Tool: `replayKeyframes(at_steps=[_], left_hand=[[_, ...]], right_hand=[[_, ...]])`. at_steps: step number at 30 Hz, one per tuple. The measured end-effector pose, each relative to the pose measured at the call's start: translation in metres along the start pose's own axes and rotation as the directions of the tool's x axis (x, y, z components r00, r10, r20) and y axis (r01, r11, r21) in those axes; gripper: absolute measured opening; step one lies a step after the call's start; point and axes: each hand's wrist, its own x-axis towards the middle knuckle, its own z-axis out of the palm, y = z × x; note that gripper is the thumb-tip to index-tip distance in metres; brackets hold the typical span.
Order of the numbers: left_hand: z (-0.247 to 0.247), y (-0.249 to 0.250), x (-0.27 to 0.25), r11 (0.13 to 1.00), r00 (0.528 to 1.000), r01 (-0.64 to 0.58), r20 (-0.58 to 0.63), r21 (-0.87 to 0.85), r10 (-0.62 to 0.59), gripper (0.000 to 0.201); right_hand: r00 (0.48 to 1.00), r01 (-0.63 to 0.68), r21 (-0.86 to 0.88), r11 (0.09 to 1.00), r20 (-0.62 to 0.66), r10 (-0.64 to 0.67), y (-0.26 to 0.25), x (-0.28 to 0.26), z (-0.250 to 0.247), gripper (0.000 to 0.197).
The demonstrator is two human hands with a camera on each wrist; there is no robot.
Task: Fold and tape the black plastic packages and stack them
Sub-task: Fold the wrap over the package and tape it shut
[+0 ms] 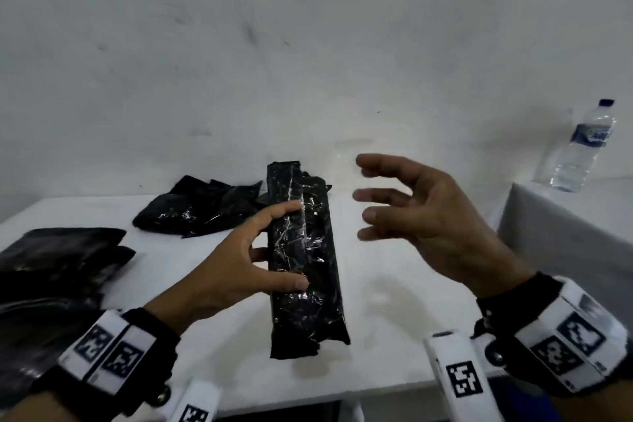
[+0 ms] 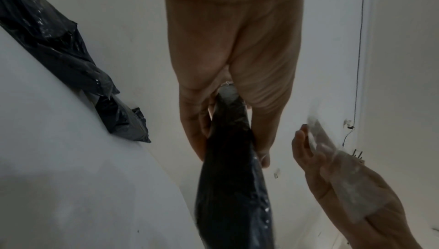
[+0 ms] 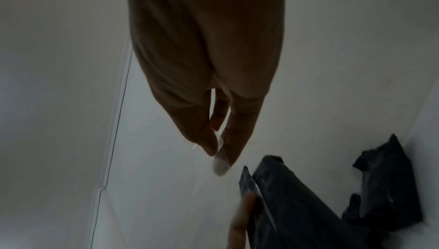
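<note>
left hand (image 1: 236, 260) fingers grip long crinkled glossy black package (image 1: 305, 267) | right hand (image 1: 428, 212) fingers spread, tape strip (image 2: 332, 161) stuck

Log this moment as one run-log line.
left hand: grips folded black package above table | right hand: open, clear tape strip stuck on | loose packages: behind

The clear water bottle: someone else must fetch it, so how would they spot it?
Look past the white table to the lower white ledge on the right. The clear plastic water bottle stands upright there, alone, with a dark cap and blue label, unlike the crumpled black packages.
</note>
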Motion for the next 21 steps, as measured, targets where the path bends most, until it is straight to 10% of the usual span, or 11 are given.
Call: replayKeyframes(at_steps=[21], left_hand=[[-0.049,-0.003,-0.043,0.998,0.998,-0.06,-0.032,-0.016,0.059,0.108]], right_hand=[[0.997,0.059,-0.281,0.958,0.067,-0.041,0.07,0.012,0.094,0.074]])
